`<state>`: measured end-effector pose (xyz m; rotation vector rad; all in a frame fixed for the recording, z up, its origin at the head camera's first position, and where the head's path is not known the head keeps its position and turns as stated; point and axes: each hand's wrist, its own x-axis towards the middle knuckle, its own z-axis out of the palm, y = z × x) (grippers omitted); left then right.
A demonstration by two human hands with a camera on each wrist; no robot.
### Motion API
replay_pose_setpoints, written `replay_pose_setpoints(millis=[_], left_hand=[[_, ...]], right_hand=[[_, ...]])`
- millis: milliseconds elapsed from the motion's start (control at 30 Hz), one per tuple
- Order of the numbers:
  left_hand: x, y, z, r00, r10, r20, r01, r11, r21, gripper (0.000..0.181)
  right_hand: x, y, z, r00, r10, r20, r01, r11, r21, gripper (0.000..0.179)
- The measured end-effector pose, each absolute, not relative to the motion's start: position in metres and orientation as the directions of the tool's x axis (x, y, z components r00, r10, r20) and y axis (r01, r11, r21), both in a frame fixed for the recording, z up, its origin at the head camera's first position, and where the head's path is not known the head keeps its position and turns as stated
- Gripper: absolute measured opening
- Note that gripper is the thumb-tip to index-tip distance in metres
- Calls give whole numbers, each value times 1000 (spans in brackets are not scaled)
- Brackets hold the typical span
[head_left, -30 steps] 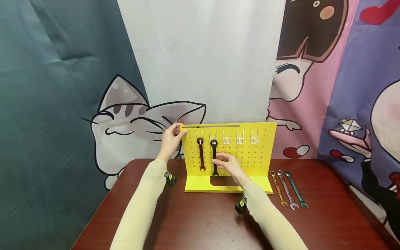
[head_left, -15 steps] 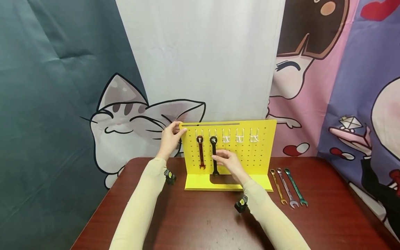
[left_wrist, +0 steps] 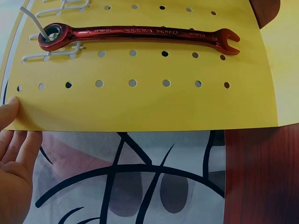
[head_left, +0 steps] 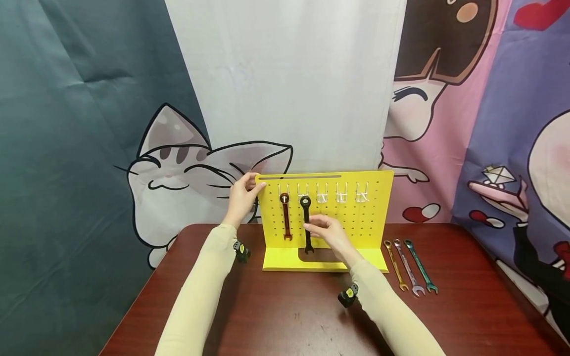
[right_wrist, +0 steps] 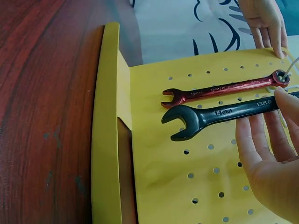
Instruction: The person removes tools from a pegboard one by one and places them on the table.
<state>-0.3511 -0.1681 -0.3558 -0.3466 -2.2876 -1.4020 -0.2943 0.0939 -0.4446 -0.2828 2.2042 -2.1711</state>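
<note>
My left hand [head_left: 242, 199] pinches the upper left corner of the yellow pegboard [head_left: 378, 212], thumb on its front face. In my right hand [head_left: 330, 235] is a black combination wrench [right_wrist: 224, 113] marked 14mm, pinched by the shank between thumb and fingers. It is upright before the board, ring end up, open end down, close below the second pair of hooks [head_left: 303, 188]. To its left a red combination wrench [left_wrist: 145, 32] hangs by its ring on a white hook [left_wrist: 35, 23].
Farther right along the board are several more white hooks [head_left: 341, 194]. Gold [head_left: 395, 264], silver [head_left: 408, 269] and green [head_left: 420, 267] wrenches lie side by side on the brown table [head_left: 285, 316], right of the board. A printed curtain [head_left: 285, 89] hangs behind.
My right hand has drawn the black wrench slightly down and toward me, and its ring has shifted off the hooks. The left hand keeps its grip on the board's corner.
</note>
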Motion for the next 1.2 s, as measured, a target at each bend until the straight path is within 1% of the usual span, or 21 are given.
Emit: replay_pose_setpoints(millis=[267,400,533,700,1200], left_hand=[[-350,-169,-356,-874,-9,485,428,457,779,32],[-349,-169,-357,-872,-12,490,431,457,778,32],[-350,-170,-357,-869,-14,495,435,459,775,31],[-349,-169,-355,-869,-8,495,438,456,775,32],[-349,-168,-355,-876,-8,481,424,460,780,36]], right_hand=[[-284,95,-436,-976,-175,129,-132,7,-991,36],[-280,99,-429,-974,-178,141,-148,28,-989,36],[-278,105,-420,-974,-170,152,-160,38,-986,39],[-274,112,-410,-977,-154,146,-150,20,-988,40],[-264,154,-376,-969,-122,216,-223,46,-974,43]])
